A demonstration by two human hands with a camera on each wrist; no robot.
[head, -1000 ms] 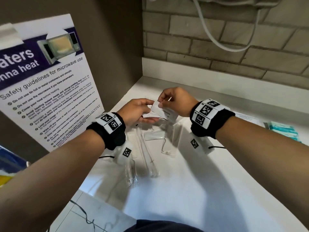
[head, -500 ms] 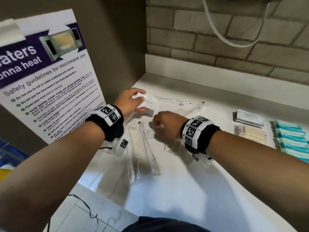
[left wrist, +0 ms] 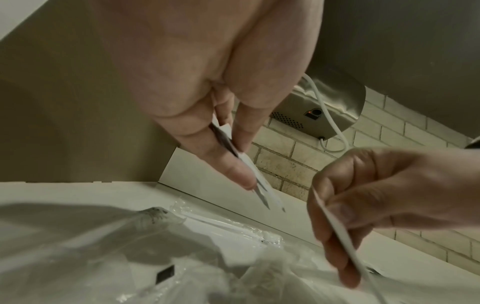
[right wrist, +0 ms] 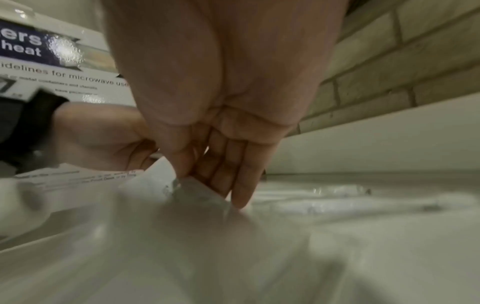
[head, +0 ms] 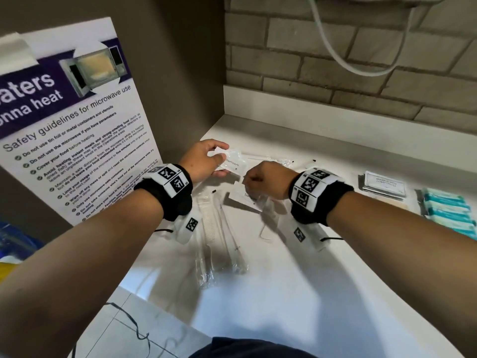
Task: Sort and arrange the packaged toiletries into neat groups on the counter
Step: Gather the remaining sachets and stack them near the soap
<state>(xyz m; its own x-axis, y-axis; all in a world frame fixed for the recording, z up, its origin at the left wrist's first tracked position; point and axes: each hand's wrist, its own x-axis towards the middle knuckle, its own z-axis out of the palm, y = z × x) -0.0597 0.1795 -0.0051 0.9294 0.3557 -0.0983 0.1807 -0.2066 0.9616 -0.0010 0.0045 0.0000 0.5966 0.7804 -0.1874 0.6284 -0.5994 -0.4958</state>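
My left hand (head: 219,156) pinches a small stack of white toothpaste sachets (head: 232,163) above the counter's back left corner; the left wrist view shows them edge-on (left wrist: 249,164) between thumb and fingers. Just right of it, my right hand (head: 247,182) pinches another toothpaste sachet (head: 242,196) lifted off the counter, seen as a thin white strip (left wrist: 337,228) in the left wrist view. Crinkled clear wrap hangs under that sachet. The right wrist view is blurred, with my fingers (right wrist: 233,176) on a white packet edge.
Wrapped combs (head: 211,228) lie under my left wrist, and a wrapped toothbrush (head: 268,159) lies behind the hands. A sachet stack (head: 384,183) and teal packets (head: 449,213) sit at the right. A microwave poster (head: 72,125) stands left; a white cable (head: 348,63) hangs on the brick wall.
The hands parted, the left keeping the sachets. My right hand dropped to the counter, picked up another toothpaste sachet and has raised it toward the left hand.
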